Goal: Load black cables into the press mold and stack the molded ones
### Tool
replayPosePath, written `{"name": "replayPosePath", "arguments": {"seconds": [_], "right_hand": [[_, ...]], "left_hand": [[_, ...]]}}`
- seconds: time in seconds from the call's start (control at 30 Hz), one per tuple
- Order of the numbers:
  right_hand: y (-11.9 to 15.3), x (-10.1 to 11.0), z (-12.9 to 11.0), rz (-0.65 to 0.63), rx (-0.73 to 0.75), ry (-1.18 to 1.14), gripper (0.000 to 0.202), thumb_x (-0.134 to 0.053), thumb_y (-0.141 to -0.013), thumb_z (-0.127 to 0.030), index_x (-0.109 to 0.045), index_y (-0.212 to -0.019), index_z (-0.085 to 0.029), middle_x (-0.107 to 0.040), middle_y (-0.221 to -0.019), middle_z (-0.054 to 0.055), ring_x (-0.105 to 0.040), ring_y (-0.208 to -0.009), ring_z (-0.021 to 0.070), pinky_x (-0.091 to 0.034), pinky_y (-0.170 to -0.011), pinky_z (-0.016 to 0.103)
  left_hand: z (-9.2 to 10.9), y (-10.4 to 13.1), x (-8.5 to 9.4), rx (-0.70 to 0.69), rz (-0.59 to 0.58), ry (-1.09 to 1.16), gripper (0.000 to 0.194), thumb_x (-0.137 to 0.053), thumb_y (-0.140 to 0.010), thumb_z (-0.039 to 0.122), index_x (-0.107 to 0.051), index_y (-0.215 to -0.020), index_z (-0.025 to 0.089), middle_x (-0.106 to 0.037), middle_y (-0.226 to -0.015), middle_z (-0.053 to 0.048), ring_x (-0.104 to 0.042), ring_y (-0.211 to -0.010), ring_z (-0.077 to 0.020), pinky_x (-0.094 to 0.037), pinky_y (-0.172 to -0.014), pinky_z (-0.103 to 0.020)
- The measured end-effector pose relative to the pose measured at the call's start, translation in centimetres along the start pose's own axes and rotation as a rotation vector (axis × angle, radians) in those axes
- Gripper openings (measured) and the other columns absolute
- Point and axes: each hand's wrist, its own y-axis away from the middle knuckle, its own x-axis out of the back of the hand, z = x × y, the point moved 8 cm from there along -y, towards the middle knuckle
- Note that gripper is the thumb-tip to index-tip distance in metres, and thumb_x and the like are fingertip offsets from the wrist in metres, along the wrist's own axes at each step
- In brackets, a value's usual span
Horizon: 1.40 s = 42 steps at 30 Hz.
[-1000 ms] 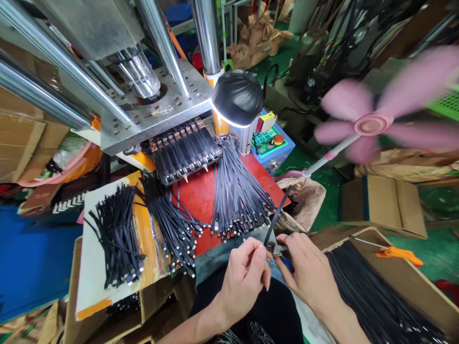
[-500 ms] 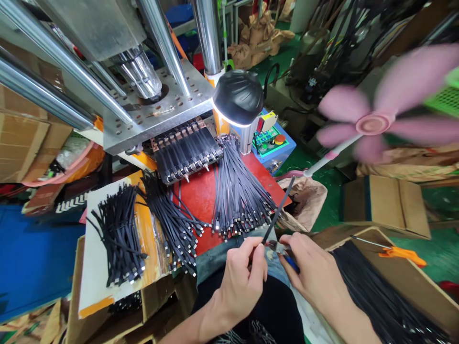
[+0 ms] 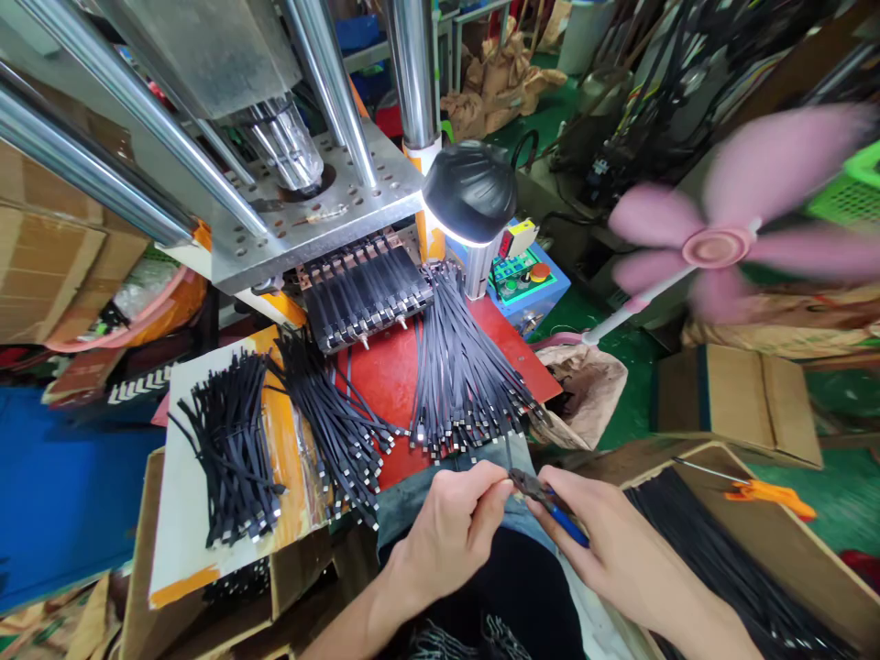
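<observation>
My left hand (image 3: pixel 457 513) is closed in a pinch on a thin black cable (image 3: pixel 509 447); most of that cable is hidden or lost against the bundle behind it. In my right hand (image 3: pixel 609 527) is a pair of blue-handled cutting pliers (image 3: pixel 540 500), its jaws right at my left fingertips. Whether the jaws bite on the cable I cannot tell. Just beyond my hands, a fanned bundle of black cables (image 3: pixel 467 376) with metal plug ends lies on the red table (image 3: pixel 381 385). Further left are a second bundle (image 3: pixel 336 426) and a third (image 3: pixel 234 449) on a white board.
A press (image 3: pixel 309 220) stands over a mould block (image 3: pixel 368 293) with cables laid across it. Beside it are a black lamp (image 3: pixel 474 188) and a control box (image 3: pixel 529 280). At right, a pink fan (image 3: pixel 719 247) spins above boxes, one holding black cables (image 3: pixel 729 550) and an orange-handled tool (image 3: pixel 774 495).
The cable, raised up to the right before, now points away from me and shows only a short length. The pliers have turned, showing more of their jaws and blue handle.
</observation>
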Motion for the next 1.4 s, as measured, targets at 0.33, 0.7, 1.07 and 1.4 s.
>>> {"name": "replayPosePath", "arguments": {"seconds": [0.33,0.7,1.07,1.4], "right_hand": [[1.5,-5.5,0.0,-0.577,-0.106,-0.921,0.069,-0.059,-0.090,-0.090,-0.069,-0.081,-0.022,-0.057,-0.070,-0.002,-0.047,-0.061,0.0136,-0.041,-0.052,0.025],[1.9,-6.1,1.4,-0.072,-0.240,-1.118,0.052,-0.068,-0.094,-0.073,-0.067,-0.089,-0.021,-0.066,-0.078,0.004,-0.059,-0.064,0.0171,-0.051,-0.059,0.030],[0.0,-1.5,-0.2,0.459,-0.107,-0.442,0.027,-0.067,-0.106,-0.050,-0.072,-0.098,-0.025,-0.074,-0.081,0.001,-0.071,-0.074,0.0197,-0.058,-0.072,0.027],[0.3,0.7,-2.8,0.271,0.173,0.324,0.019,-0.053,-0.104,-0.018,-0.061,-0.120,-0.021,-0.073,-0.094,0.006,-0.072,-0.078,0.0236,-0.056,-0.069,0.033]], "left_hand": [[0.2,0.0,-1.0,-0.082,-0.480,0.410,0.055,-0.046,-0.110,0.068,-0.064,-0.083,0.023,-0.043,-0.051,0.006,-0.038,-0.043,-0.0108,-0.035,-0.054,-0.026],[-1.1,1.4,-2.0,0.056,-0.532,0.681,0.057,-0.057,-0.106,0.070,-0.062,-0.081,0.019,-0.045,-0.048,0.007,-0.038,-0.037,-0.0059,-0.033,-0.044,-0.019],[-2.8,2.8,-2.6,0.372,-0.239,0.519,0.047,-0.066,-0.102,0.064,-0.064,-0.104,0.017,-0.061,-0.069,0.004,-0.044,-0.044,-0.0058,-0.036,-0.046,-0.019],[-2.4,2.2,-1.0,0.292,-0.022,0.373,0.048,-0.057,-0.109,0.054,-0.078,-0.108,0.011,-0.059,-0.064,0.001,-0.052,-0.048,-0.0093,-0.043,-0.052,-0.022]]}}
